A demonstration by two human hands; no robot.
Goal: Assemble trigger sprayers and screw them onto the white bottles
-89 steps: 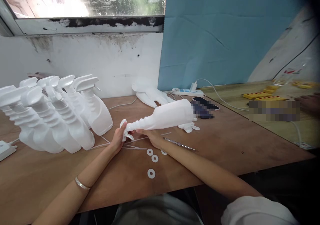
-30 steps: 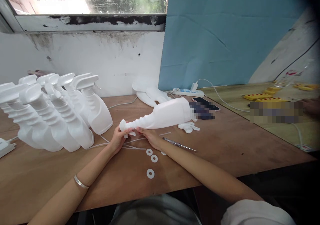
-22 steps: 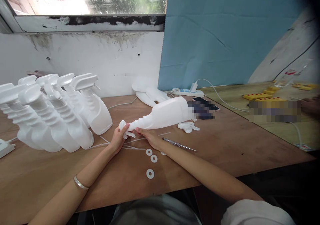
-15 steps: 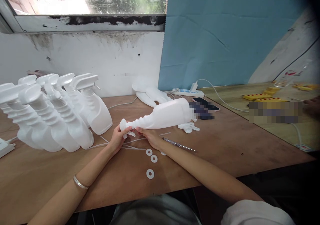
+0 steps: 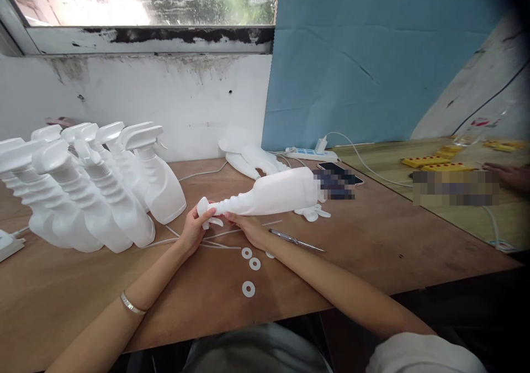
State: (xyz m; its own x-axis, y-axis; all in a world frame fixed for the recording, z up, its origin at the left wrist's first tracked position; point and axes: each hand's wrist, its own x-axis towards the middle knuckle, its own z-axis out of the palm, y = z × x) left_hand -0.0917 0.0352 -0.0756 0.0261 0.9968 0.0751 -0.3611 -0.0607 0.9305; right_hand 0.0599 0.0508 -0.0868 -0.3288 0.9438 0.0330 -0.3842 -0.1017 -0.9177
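Observation:
A white spray bottle (image 5: pixel 277 192) lies sideways in the air between my hands, its base toward the right and its trigger head to the left. My left hand (image 5: pixel 195 226) is closed around the trigger head, thumb on top near the collar. At the ribbed neck, my right hand (image 5: pixel 247 226) grips from below, with most of its fingers hidden behind the bottle and the wrist. Below my hands, thin white tubes (image 5: pixel 217 245) and white ring washers (image 5: pixel 248 289) lie on the brown table (image 5: pixel 186 312).
Several finished-looking white spray bottles (image 5: pixel 95 196) stand close together at the left. Tweezers (image 5: pixel 296 240) and loose white trigger parts (image 5: pixel 312 213) lie to the right. Behind are a power strip (image 5: pixel 310 153) and a phone (image 5: pixel 340 173). Another person's hand (image 5: pixel 509 175) shows at the far right.
The bottle's base end has dipped slightly while both my hands keep their grip. At the far right, the other person's hand has moved further into view.

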